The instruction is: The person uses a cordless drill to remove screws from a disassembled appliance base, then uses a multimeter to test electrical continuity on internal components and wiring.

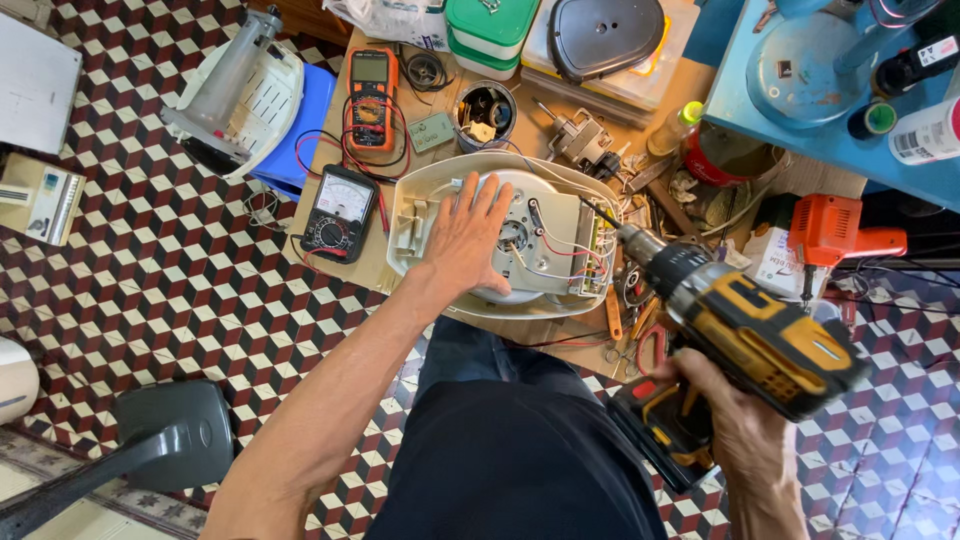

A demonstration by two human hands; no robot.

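The white appliance base (pixel 440 205) lies upside down on the cluttered table (pixel 375 268), wiring exposed. The left hand (pixel 466 235) presses flat on it, fingers spread, apparently to steady it. The right hand (pixel 735 425) is closed around the yellow cordless drill (pixel 745 340), bit aimed at the base's right edge.

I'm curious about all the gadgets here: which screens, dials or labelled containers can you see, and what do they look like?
Orange digital multimeter: far side of the bench, upright rectangle, grey screen, round dial.
Black analog multimeter: bench's left edge, pale needle scale, round knob.
White labelled cylinder: blue table at right, lying down, black print.
Green lidded tub: bench's far edge, white base.
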